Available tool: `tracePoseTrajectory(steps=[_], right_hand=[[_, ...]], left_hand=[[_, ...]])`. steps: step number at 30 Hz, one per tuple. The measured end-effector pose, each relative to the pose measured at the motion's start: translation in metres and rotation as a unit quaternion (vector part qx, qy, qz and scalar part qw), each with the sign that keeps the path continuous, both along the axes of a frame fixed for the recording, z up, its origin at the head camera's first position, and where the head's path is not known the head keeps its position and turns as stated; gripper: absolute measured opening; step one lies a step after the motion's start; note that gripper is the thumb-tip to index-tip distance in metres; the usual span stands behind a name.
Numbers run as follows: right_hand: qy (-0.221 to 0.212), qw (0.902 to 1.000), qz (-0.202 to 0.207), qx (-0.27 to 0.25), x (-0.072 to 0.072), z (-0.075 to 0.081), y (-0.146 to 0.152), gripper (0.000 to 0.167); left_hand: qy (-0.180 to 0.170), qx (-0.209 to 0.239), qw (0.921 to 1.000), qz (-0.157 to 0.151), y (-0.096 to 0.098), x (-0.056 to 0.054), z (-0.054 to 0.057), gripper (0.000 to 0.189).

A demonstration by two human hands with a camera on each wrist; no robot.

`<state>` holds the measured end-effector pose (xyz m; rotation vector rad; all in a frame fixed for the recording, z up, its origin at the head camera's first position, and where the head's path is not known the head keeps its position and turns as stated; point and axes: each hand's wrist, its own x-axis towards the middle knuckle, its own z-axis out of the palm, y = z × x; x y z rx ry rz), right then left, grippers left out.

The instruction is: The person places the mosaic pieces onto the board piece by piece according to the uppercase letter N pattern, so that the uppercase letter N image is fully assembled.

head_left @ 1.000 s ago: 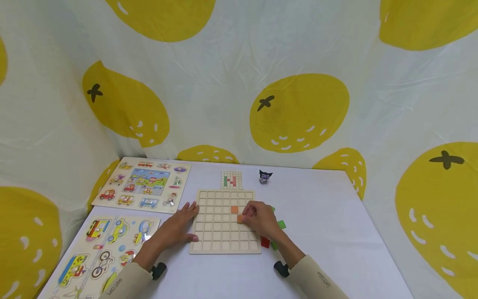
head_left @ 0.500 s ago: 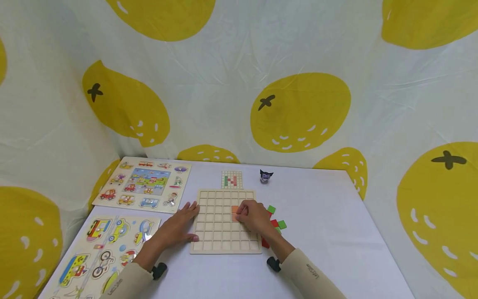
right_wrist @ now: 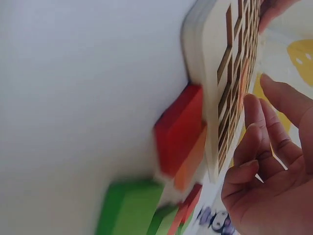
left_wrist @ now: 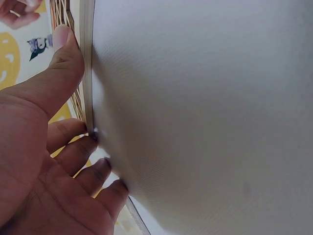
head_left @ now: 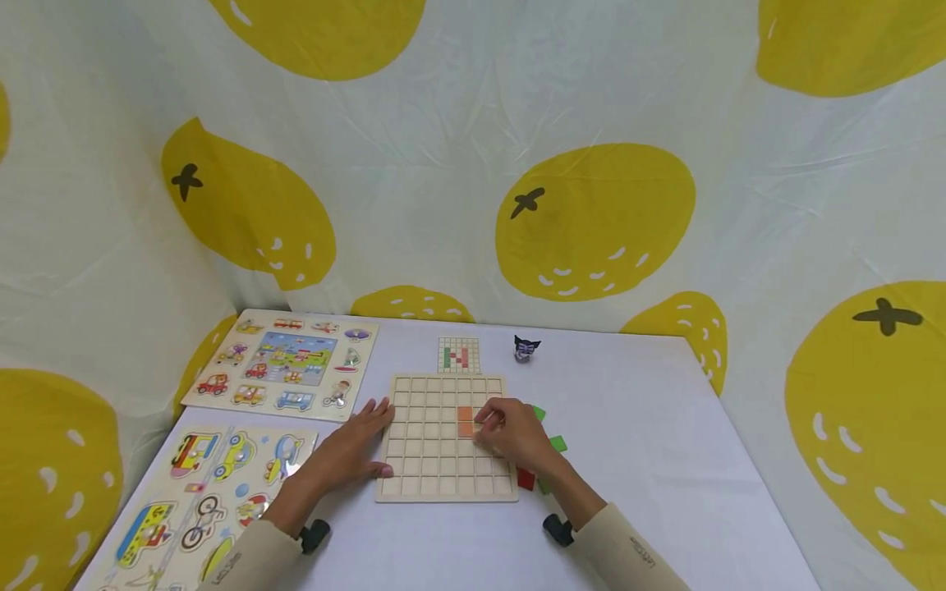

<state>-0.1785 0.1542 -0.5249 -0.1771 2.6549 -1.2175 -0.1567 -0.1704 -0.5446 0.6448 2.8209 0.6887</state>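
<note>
A pale wooden grid board (head_left: pixel 432 472) lies in the middle of the table. Two orange square tiles sit in its cells one below the other, an upper tile (head_left: pixel 464 413) and a lower tile (head_left: pixel 465 429). My right hand (head_left: pixel 513 431) is over the board's right side, fingertips close beside the lower tile. In the right wrist view, its thumb and fingers are apart with nothing between them. My left hand (head_left: pixel 351 451) rests along the board's left edge, thumb (left_wrist: pixel 61 39) on the rim and fingers stretched along the side.
Red tiles (right_wrist: pixel 181 129) and green tiles (right_wrist: pixel 132 208) lie right of the board, partly hidden by the right hand. Behind it are a small pattern card (head_left: pixel 458 355) and a dark figurine (head_left: pixel 525 350). Two picture puzzles (head_left: pixel 355 328) (head_left: pixel 244 492) occupy the left side.
The lower orange tile, pinched in my right hand earlier, moved left into the cell below the other orange tile. My right hand let go and drew back rightward. My left hand stayed put.
</note>
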Motion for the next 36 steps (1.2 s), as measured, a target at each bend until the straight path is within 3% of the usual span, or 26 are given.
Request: tracePoseTrajectory(steps=[5, 14, 25, 36], right_hand=[[0.005, 0.9996, -0.026, -0.002, 0.009, 0.004, 0.019, 0.017], [-0.004, 0.9965, -0.072, 0.041, 0.029, 0.002, 0.050, 0.026], [0.002, 0.9931, -0.063, 0.099, 0.041, -0.002, 0.054, 0.026], [-0.004, 0.9949, -0.059, 0.082, 0.040, -0.003, 0.056, 0.022]], left_hand=[[-0.002, 0.001, 1.0000, 0.002, -0.001, 0.001, 0.002, 0.103], [0.006, 0.007, 0.9999, 0.003, -0.001, 0.001, 0.002, 0.103], [0.000, 0.003, 1.0000, 0.006, 0.000, 0.000, 0.000, 0.105], [-0.006, 0.005, 1.0000, 0.006, 0.002, -0.001, -0.001, 0.104]])
